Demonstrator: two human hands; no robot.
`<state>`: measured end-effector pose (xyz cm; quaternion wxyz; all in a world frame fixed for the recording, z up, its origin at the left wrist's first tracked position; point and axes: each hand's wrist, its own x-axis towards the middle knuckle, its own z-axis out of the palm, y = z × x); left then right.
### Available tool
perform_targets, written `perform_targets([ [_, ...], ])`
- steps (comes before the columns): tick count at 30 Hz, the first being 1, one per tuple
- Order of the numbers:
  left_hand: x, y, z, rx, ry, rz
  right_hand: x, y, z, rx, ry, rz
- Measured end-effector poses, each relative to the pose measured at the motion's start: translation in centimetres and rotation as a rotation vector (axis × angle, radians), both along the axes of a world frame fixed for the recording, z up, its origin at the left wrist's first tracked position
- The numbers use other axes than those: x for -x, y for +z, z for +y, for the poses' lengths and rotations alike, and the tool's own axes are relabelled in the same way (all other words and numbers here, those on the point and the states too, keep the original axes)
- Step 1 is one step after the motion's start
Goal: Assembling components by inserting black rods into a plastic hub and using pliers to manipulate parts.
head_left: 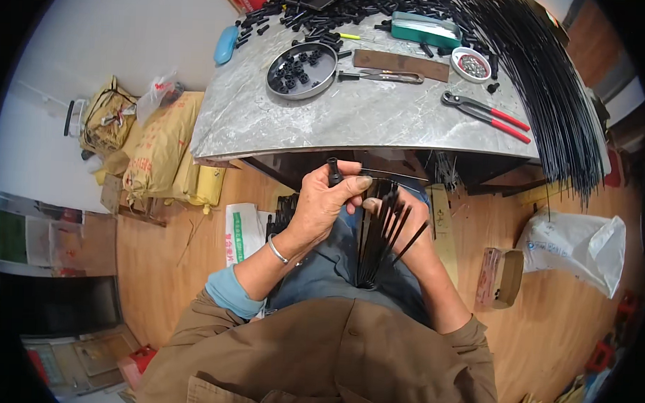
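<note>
My left hand [321, 201] is closed round a small black tubular plastic piece [334, 172], which sticks up past the index finger. Its thumb points toward my right hand [407, 208]. The fingers of that hand curl round a bundle of thin black rods [378, 239], whose lower ends converge over my lap. A few rods fan out to the right. From between the hands a thin wire [401, 174] runs off to the right. The rods partly cover my right fingers, and the exact contact between the two hands is hidden.
On the grey table [247, 124] stand a round tin [326, 84] of black parts and a dish [471, 64] of small metal pieces. Red-handled pincers [489, 116] lie to the right. Long black rods [553, 103] overhang the right edge. Yellow sacks [161, 146] stand left.
</note>
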<state>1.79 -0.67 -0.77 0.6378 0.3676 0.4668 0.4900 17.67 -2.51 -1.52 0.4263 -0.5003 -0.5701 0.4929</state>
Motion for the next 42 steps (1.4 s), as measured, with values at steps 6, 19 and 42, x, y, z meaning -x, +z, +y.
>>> perform_targets([
  [6,-0.3,-1.0,0.2,-0.034,-0.005,-0.096,-0.1,-0.2,0.6,0.122,0.11,0.183],
  [19,-0.4,-1.4,0.3,0.056,-0.124,-0.281,-0.6,-2.4,0.7,0.373,0.231,0.578],
  [42,-2.3,-1.5,-0.4,-0.013,0.083,-0.104,-1.2,-1.8,0.8,0.267,0.189,0.369],
])
